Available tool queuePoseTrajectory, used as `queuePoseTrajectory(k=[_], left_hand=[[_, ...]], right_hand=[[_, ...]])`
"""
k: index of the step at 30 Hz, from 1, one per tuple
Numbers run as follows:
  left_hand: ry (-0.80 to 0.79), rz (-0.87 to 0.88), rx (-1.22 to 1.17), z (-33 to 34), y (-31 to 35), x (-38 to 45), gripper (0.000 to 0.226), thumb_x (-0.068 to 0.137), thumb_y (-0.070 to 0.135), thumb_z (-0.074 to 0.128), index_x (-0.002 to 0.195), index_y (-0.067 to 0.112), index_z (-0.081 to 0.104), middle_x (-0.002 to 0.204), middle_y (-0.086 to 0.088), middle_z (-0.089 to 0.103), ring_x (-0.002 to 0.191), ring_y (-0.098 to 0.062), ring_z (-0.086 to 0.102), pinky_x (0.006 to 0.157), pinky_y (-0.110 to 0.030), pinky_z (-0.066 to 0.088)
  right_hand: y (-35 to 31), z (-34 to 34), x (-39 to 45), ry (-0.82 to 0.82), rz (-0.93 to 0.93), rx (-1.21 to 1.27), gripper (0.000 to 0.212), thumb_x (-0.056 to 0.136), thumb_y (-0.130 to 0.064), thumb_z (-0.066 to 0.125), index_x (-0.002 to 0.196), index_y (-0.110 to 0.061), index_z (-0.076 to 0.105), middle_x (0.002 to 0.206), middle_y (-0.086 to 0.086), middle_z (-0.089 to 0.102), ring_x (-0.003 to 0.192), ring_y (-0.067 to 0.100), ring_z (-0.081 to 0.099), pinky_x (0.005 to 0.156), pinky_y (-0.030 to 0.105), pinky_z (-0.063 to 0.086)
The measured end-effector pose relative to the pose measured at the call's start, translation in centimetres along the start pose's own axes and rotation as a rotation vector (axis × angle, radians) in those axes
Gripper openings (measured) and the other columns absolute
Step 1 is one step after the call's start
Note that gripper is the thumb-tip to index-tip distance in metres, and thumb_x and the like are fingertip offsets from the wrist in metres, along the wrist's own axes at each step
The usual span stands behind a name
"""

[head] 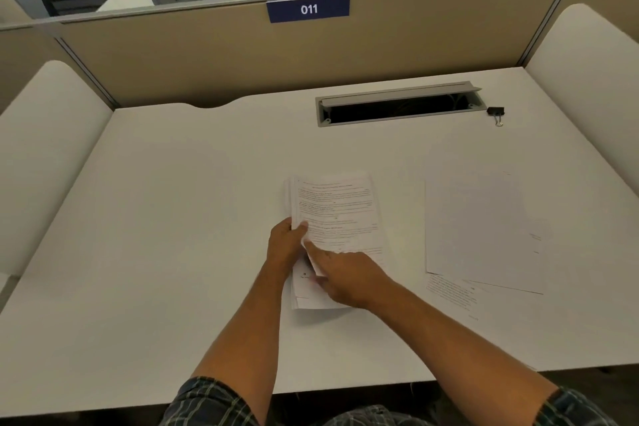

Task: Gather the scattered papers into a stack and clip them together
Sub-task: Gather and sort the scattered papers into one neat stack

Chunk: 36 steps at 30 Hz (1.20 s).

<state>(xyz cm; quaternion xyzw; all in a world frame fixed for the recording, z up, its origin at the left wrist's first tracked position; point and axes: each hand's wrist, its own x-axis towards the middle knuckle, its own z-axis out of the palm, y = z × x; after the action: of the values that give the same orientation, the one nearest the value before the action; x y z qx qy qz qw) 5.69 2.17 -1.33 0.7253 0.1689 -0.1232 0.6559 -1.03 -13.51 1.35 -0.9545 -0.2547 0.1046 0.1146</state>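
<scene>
The paper stack (333, 214) lies at the desk (173, 218) centre. The left hand (287, 245) grips its left edge, and the right hand (345, 277) presses on top w/ index finger straight – gathering is approx. half done. Loose sheets (480, 232) wait well apart to the right, so next the person must fetch them; the binder clip (496, 112) sits far back, near the cable tray (397, 105).

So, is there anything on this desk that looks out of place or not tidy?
Yes. Some loose sheets lie apart to the right of the stack that the left hand grips and the right hand touches; they overlap askew. The binder clip sits far off beside the open cable tray.
</scene>
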Motion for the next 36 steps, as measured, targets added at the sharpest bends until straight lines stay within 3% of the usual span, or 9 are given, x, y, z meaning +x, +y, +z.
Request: queuePoseTrajectory(k=[2,3,7,12,21,25,28,32,36], left_hand=[[-0.022,0.037,0.040,-0.2,-0.5,0.2,0.020,0.102,0.014,0.057,0.117,0.018,0.069,0.119,-0.005,0.074,0.107,-0.025,0.071,0.089,-0.036,0.060],[-0.028,0.042,0.044,-0.3,-0.7,0.4,0.022,0.100,0.010,0.058,0.118,0.017,0.070,0.119,-0.005,0.074,0.108,-0.025,0.071,0.090,-0.037,0.060],[-0.032,0.049,0.063,-0.6,-1.1,1.2,0.028,0.098,0.008,0.064,0.125,0.011,0.067,0.121,-0.006,0.072,0.112,-0.027,0.070,0.098,-0.046,0.058],[-0.046,0.062,0.074,-0.8,-1.5,1.7,0.035,0.094,0.011,0.070,0.129,0.012,0.064,0.126,-0.006,0.071,0.114,-0.027,0.070,0.100,-0.052,0.056],[-0.136,0.085,0.093,-1.3,-0.4,1.8,0.059,0.091,0.016,0.076,0.141,0.030,0.046,0.138,-0.003,0.062,0.119,-0.026,0.067,0.091,-0.039,0.061],[-0.180,0.111,0.087,-1.6,-0.4,1.3,0.086,0.087,0.026,0.080,0.151,0.048,0.028,0.147,0.004,0.056,0.123,-0.024,0.065,0.093,-0.045,0.060],[-0.199,0.132,0.106,-1.7,-0.1,0.9,0.091,0.092,0.020,0.075,0.151,0.055,0.016,0.147,0.009,0.054,0.123,-0.019,0.065,0.087,-0.033,0.061],[-0.214,0.145,0.171,-1.6,0.0,1.0,0.093,0.091,0.030,0.075,0.152,0.056,0.010,0.153,0.008,0.049,0.129,-0.019,0.061,0.094,-0.032,0.059],[-0.188,0.127,0.188,-1.5,-0.1,1.0,0.099,0.093,0.025,0.074,0.161,0.039,0.004,0.157,0.005,0.044,0.135,-0.022,0.055,0.099,-0.033,0.055]], right_hand=[[0.9,-1.7,-0.3,-0.140,0.055,0.139,0.085,0.095,-0.072,0.043,0.163,-0.031,0.013,0.168,0.001,0.025,0.151,0.023,0.032,0.118,0.041,0.035],[1.7,-2.4,-0.5,-0.164,0.127,0.201,0.084,0.091,-0.077,0.044,0.160,-0.035,0.024,0.164,-0.004,0.036,0.146,0.018,0.041,0.115,0.039,0.038],[6.8,-4.6,-1.8,0.050,0.576,0.227,0.062,0.093,-0.059,0.060,0.145,-0.027,0.050,0.141,-0.003,0.061,0.123,0.020,0.062,0.098,0.034,0.047],[12.5,-4.9,-4.5,-0.112,1.070,0.043,0.084,0.079,-0.059,0.073,0.143,-0.014,0.041,0.141,0.013,0.051,0.121,0.032,0.056,0.090,0.042,0.048],[13.6,-4.1,-4.1,-0.102,1.084,0.067,0.037,0.084,-0.035,0.071,0.109,-0.011,0.057,0.075,-0.002,0.049,0.075,0.022,0.054,0.058,0.026,0.039],[13.4,-3.7,-3.7,-0.098,1.074,0.051,0.025,0.086,-0.022,0.066,0.106,-0.009,0.058,0.087,0.005,0.065,0.088,0.026,0.065,0.061,0.027,0.047],[13.3,-3.3,-3.7,-0.072,1.053,0.014,0.025,0.090,-0.014,0.059,0.112,-0.006,0.055,0.103,0.011,0.070,0.101,0.031,0.066,0.074,0.033,0.053],[13.6,-4.1,-4.3,-0.065,1.065,-0.083,0.011,0.090,-0.012,0.057,0.100,-0.011,0.062,0.069,-0.001,0.052,0.069,0.022,0.057,0.054,0.024,0.035],[12.4,-6.8,-3.6,0.132,0.958,0.008,0.021,0.099,-0.020,0.052,0.115,-0.009,0.061,0.089,0.005,0.067,0.077,0.027,0.061,0.066,0.029,0.040]])
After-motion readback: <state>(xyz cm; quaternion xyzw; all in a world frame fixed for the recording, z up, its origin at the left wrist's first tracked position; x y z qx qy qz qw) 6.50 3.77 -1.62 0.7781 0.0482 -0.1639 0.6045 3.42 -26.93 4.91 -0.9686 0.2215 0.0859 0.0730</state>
